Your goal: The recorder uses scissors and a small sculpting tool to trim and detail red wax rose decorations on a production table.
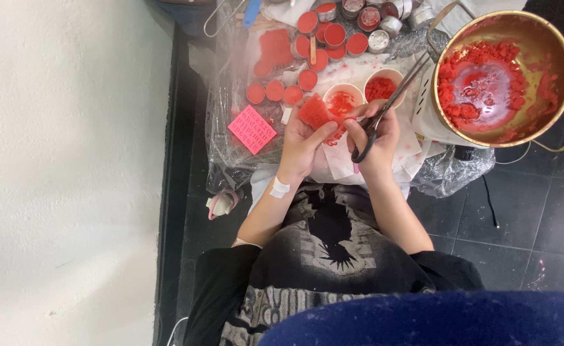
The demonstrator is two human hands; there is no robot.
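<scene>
My left hand (pixel 302 146) holds a flat red wax slab (pixel 314 113) by its lower edge. My right hand (pixel 378 138) grips black-handled scissors (pixel 384 109), their blades pointing up and right toward the pot. Just beyond the hands stand two small white cups, one (pixel 342 101) with red liquid and bits, the other (pixel 382 87) with red crumbs. Both hands hover over white paper stained red.
A large brass pot (pixel 503 77) of partly melted red wax sits at the right on a white base. Several round red wax discs and small tins (pixel 333 32) lie on clear plastic at the top. A pink square mould (pixel 252 129) lies left. A white wall fills the left side.
</scene>
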